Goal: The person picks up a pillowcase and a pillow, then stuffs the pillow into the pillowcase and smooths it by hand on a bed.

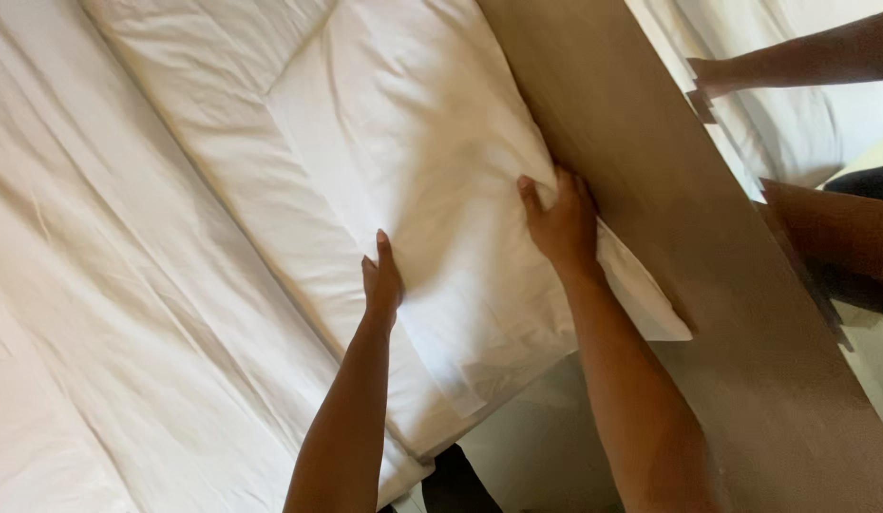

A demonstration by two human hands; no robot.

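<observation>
Pillow pressed between two hands at the headboard

Pillow (413, 142) fabric is seen as white, soft cotton, creased in fine folds and puffed into a plump rectangle. It lies on the bed, its far edge set against the headboard (650, 142), a flat brown panel with a smooth, matte grain that runs slantwise across the view. A second pillow (213, 123), equally white and wrinkled, is laid just beside it, partly under its edge. Below both, a sheet (99, 313) is spread, rumpled in long, shallow ridges.

The left hand (381, 282) is held edge-on against the near side of the pillow, fingers straight and together, thumb tucked to the cloth. The right hand (560, 223) is laid on the pillow's corner by the headboard, fingers loosely curled and slightly parted, pressing the cloth down; whether cloth is pinched beneath them cannot be told. Nothing is lifted clear of the bed.

At the upper right, beyond the headboard, another person's hand (712, 81) is seen reaching over more white bedding.
</observation>
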